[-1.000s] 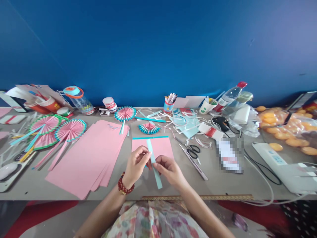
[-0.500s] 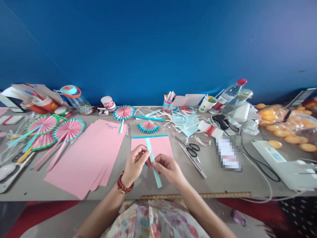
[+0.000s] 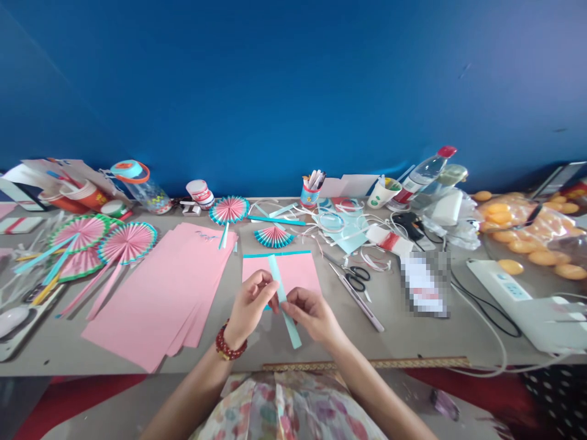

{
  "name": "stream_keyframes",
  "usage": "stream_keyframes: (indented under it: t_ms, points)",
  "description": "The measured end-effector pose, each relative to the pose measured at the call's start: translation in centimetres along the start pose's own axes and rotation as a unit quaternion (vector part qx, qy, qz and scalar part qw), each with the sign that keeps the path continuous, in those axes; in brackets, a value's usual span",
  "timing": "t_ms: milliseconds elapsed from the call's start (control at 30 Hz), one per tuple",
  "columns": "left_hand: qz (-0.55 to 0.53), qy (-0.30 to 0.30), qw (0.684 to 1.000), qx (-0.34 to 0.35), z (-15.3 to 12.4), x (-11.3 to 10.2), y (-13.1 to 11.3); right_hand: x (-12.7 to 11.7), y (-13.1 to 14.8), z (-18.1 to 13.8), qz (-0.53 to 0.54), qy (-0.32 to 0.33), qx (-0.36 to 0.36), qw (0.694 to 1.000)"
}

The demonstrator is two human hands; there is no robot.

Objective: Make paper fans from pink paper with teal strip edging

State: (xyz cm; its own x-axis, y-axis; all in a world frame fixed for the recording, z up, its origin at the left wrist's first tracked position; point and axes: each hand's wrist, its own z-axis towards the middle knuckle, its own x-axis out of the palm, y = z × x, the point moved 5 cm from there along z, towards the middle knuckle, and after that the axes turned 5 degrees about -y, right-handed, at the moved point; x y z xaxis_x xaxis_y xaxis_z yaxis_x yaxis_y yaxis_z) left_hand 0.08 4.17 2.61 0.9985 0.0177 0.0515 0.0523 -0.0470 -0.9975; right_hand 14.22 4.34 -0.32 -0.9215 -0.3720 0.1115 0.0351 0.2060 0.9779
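My left hand [image 3: 250, 305] and my right hand [image 3: 312, 313] both pinch a long light-blue paper strip [image 3: 277, 275] at its middle. The strip runs from the far left down toward me and stands a little above the grey table [image 3: 403, 342]. Under it lies a pink sheet with a teal top edge [image 3: 300, 269]. A red bead bracelet [image 3: 225, 345] circles my left wrist.
A stack of pink paper [image 3: 156, 299] lies left of my hands. Folded pink paper fans [image 3: 123, 241] sit further left. Scissors [image 3: 355, 276] and a metal ruler [image 3: 362, 302] lie to the right. Cups, bottles, a power strip [image 3: 499, 284] and bagged oranges [image 3: 523, 229] line the back and right.
Both hands have kept their pinch on the strip and hardly moved. The view has shifted slightly.
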Motion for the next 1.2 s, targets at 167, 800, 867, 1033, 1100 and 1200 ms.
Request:
stream_keyframes:
  t_ms: [167, 800, 867, 1033, 1100, 1200]
  points:
    - [0.005, 0.071, 0.997, -0.013, -1.0, 0.5, 0.6, -0.2, 0.3, -0.2, -0.012, -0.009, -0.008, 1.0]
    - [0.083, -0.02, 0.996, 0.027, -0.9, -0.4, 0.3, -6.1, 1.8, -2.0, -0.284, -0.139, -0.109, 0.942]
    - [0.073, -0.02, 0.997, 0.017, -0.8, -0.5, 0.5, -9.5, 2.2, -2.8, -0.34, -0.224, -0.125, 0.905]
    - [0.045, -0.023, 0.999, -0.001, -0.3, -0.5, 1.4, -14.9, 2.4, -4.1, -0.438, -0.31, -0.105, 0.838]
    - [0.039, -0.021, 0.999, 0.0, -0.3, -0.3, 1.5, -15.5, 2.3, -4.4, -0.467, -0.318, -0.102, 0.819]
    - [0.033, -0.016, 0.999, 0.002, -0.2, -0.2, 1.3, -15.6, 1.8, -4.5, -0.495, -0.309, -0.097, 0.806]
